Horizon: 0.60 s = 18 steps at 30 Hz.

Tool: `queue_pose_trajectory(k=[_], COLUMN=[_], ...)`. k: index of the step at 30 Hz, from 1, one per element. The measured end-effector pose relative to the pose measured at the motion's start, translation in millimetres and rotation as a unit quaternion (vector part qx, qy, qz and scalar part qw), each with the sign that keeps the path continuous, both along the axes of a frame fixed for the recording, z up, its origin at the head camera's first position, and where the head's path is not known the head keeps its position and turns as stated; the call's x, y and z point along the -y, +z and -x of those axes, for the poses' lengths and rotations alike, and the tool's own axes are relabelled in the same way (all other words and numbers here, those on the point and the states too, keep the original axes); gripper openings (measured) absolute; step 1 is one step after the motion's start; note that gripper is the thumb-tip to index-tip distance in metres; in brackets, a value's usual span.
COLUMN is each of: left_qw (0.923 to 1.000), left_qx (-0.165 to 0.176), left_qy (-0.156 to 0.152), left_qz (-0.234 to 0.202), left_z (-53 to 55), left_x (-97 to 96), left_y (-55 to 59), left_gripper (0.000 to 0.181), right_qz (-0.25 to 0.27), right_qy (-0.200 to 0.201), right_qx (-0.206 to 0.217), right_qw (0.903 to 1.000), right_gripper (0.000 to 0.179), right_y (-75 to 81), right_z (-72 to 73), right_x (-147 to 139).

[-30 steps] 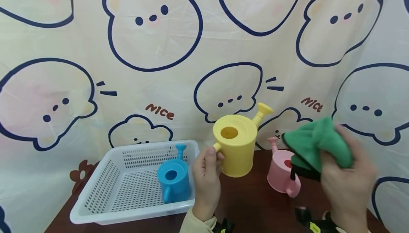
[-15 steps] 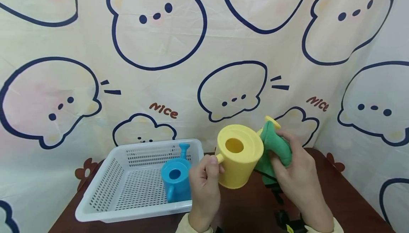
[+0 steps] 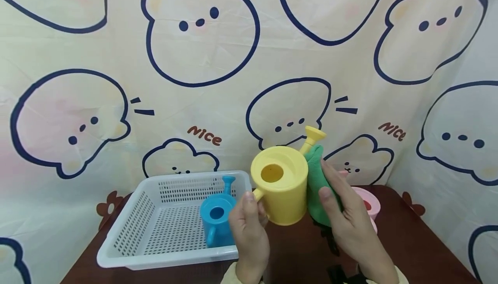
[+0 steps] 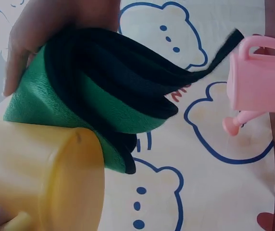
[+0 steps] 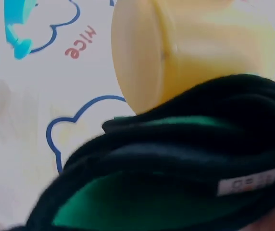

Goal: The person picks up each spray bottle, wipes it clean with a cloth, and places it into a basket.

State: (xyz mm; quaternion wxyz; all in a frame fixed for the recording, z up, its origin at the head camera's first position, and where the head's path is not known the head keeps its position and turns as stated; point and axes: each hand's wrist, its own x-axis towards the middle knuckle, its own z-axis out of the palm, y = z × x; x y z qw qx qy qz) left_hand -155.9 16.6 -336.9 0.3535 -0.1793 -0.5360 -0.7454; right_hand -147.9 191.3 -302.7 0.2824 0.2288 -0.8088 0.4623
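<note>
yellow watering can [image 3: 285,197]: held in the air above the brown table [image 3: 420,249], between the white basket [image 3: 183,256] and the pink watering can [image 3: 369,199]; near upright, spout directed toward the far edge. its handle [image 3: 258,194] is gripped by the left hand [image 3: 250,232], the thumb laid along the top.

green cloth [image 3: 317,184]: pinched between thumb and fingers of the right hand [image 3: 352,223] and pressed to the can's right side, just below the spout [image 3: 311,139]. dark edging is seen on the folds in both wrist views; a dark strip [image 4: 224,50] is seen jutting from them in the left one, a small white label [image 5: 247,183] in the right one, its print too blurred to be read.

basket: set on the left part of the table, beside the left edge. blue watering can [image 3: 218,217] stood inside it, against the right wall, handle toward the near side; partly covered by the left hand.

pink watering can: stood near the table's far right corner, partly covered by the right hand; red seen in its opening.

backdrop: pale sheet [image 3: 218,106] printed with blue-outlined bears and the word "nice".
</note>
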Motion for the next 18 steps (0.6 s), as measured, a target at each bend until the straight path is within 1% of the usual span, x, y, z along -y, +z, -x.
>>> queue_pose_trajectory(k=[3,4,6,8,14,16,18], left_qw=[0.9999,0.9999,0.9999,0.9999,0.9997,0.9995,0.9991], left_qx=[0.009,0.009,0.007,0.001,-0.011,-0.015,-0.024], left_qy=[-0.008,-0.011,-0.013,-0.015,-0.020,-0.025,-0.032], left_qz=[-0.005,-0.005,-0.005,-0.001,0.009,0.013,0.017], left_z=[-1.8,-2.2,-3.1,-3.9,-6.1,-6.3,-6.2], left_x=[0.7,1.0,1.3,1.7,2.4,2.4,2.4], left_y=[0.4,0.4,0.5,0.6,1.2,1.0,0.9], left_gripper=[0.045,0.045,0.045,0.045,0.044,0.043,0.042], right_qz=[0.010,0.013,0.018,0.027,0.061,0.069,0.077], right_qy=[0.003,0.003,-0.001,-0.004,-0.007,-0.009,-0.015], right_qx=[0.045,0.053,0.058,0.050,-0.002,-0.009,-0.006], right_qw=[0.9990,0.9985,0.9981,0.9984,0.9981,0.9975,0.9969], right_gripper=[0.063,0.064,0.065,0.066,0.065,0.064,0.063], right_y=[0.3,0.1,-0.9,-2.3,-4.1,-3.6,-3.2], right_z=[-0.8,-0.2,1.5,3.8,7.3,6.4,4.8], right_x=[-1.3,-1.4,-1.4,-1.4,-3.6,-5.1,-6.8])
